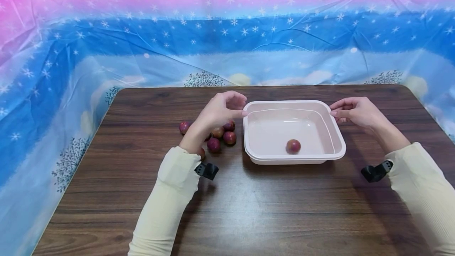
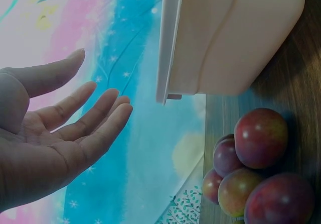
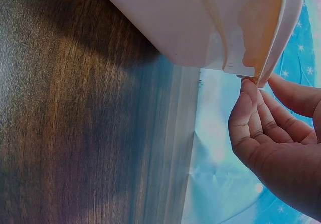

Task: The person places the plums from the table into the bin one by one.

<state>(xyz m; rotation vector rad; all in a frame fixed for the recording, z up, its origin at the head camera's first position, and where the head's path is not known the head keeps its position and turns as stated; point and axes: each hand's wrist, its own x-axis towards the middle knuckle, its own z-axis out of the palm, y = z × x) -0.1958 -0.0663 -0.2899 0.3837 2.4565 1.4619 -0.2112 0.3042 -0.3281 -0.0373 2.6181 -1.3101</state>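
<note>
Cream cloth in the two sleeves (image 1: 160, 204), reaching in from the bottom of the head view, with black wrist cameras (image 1: 209, 171) at the cuffs. Brown wood grain across the tabletop (image 1: 263, 208), with a patch of glare near the middle. Partly hidden behind the left forearm, several round plums (image 1: 214, 145) in a loose cluster, red to purple, at least one mottled yellowish; some touching. Just right of these, on the tabletop, a pale pink tub (image 1: 273, 129) with rounded corners and a flat rim. Inside, on the tub's floor close to the near wall, one reddish plum (image 1: 293, 146). Holds nothing in the left hand (image 1: 224, 109), wide, with fingers loosely extended beside the tub's far left corner; apart from the rim in the left wrist view. Pinches the rim near the far right corner between thumb and curled fingers of the right hand (image 1: 357, 110). Beyond the tabletop, a wrinkled hanging cloth (image 1: 227, 31), pink above, blue below, with white snowflakes and small dark trees.
</note>
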